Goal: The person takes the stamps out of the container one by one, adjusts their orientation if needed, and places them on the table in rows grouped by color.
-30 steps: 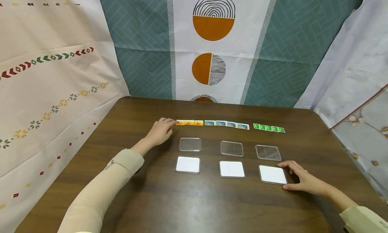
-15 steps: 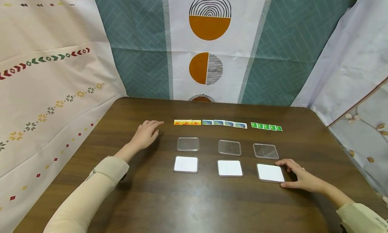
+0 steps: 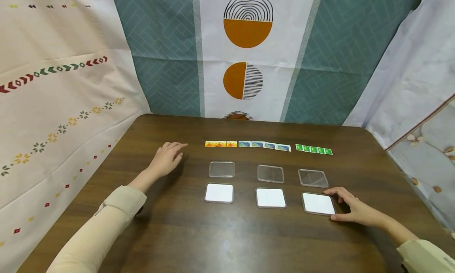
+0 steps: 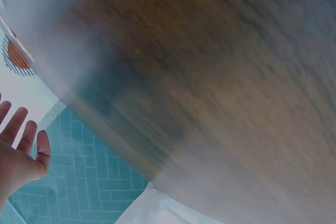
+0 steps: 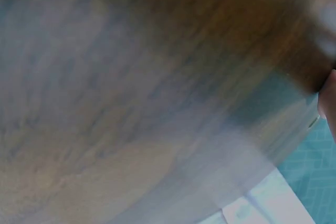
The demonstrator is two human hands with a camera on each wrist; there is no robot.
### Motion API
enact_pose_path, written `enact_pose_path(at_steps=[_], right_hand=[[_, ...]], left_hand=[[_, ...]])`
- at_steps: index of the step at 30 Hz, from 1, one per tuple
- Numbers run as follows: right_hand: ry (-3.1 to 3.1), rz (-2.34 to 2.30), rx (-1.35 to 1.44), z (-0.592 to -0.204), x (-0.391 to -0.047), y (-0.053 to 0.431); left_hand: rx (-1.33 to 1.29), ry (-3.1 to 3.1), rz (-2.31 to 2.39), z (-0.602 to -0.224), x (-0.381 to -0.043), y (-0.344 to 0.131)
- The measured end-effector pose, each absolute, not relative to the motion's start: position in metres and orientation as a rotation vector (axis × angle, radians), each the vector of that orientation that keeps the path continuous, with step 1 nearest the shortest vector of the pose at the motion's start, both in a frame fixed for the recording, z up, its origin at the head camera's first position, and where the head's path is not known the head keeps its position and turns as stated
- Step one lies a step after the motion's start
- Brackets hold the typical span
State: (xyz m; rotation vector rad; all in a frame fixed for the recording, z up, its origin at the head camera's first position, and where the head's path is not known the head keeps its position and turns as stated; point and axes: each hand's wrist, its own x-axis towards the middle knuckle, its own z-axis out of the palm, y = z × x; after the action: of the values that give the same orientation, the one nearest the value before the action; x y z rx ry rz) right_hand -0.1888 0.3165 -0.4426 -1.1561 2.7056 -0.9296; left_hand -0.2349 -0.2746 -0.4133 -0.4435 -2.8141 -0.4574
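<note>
My left hand (image 3: 166,159) hovers low over the table's left part with fingers loosely extended, holding nothing. Just right of its fingertips begins a row of small stamp-like cards: three orange ones (image 3: 220,144), several blue ones (image 3: 264,145) and several green ones (image 3: 314,149). My right hand (image 3: 359,213) holds the right end of a shallow clear case with a white insert (image 3: 318,204), index finger at its upper corner and thumb at its lower corner. In the left wrist view the left hand (image 4: 21,150) shows spread fingers; the right wrist view catches only a sliver of the right hand (image 5: 328,100).
Two more white-lined cases, one at left (image 3: 219,193) and one in the middle (image 3: 271,198), lie in the front row. Behind them are three clear lids, at left (image 3: 222,169), middle (image 3: 270,174) and right (image 3: 313,178). The brown table (image 3: 227,233) meets hanging cloths behind.
My left hand has drawn back to the left, away from the orange cards that its fingertips were touching. The right hand stays at the same case, and the cards lie as before.
</note>
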Motion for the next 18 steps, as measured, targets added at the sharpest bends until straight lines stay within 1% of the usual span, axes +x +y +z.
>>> enact_pose_path(at_steps=[7, 13, 18], right_hand=[[2.564, -0.96, -1.057, -0.434, -0.193, 0.32], [2.391, -1.046, -1.098, -0.417, -0.207, 0.329], [2.46, -1.061, -1.134, -0.395, -0.221, 0.331]], left_hand=[[-0.425, -2.801, -0.477, -0.413, -0.23, -0.281], [-0.405, -2.807, -0.478, -0.414, -0.226, -0.287], [-0.382, -2.812, -0.47, -0.409, -0.221, -0.293]])
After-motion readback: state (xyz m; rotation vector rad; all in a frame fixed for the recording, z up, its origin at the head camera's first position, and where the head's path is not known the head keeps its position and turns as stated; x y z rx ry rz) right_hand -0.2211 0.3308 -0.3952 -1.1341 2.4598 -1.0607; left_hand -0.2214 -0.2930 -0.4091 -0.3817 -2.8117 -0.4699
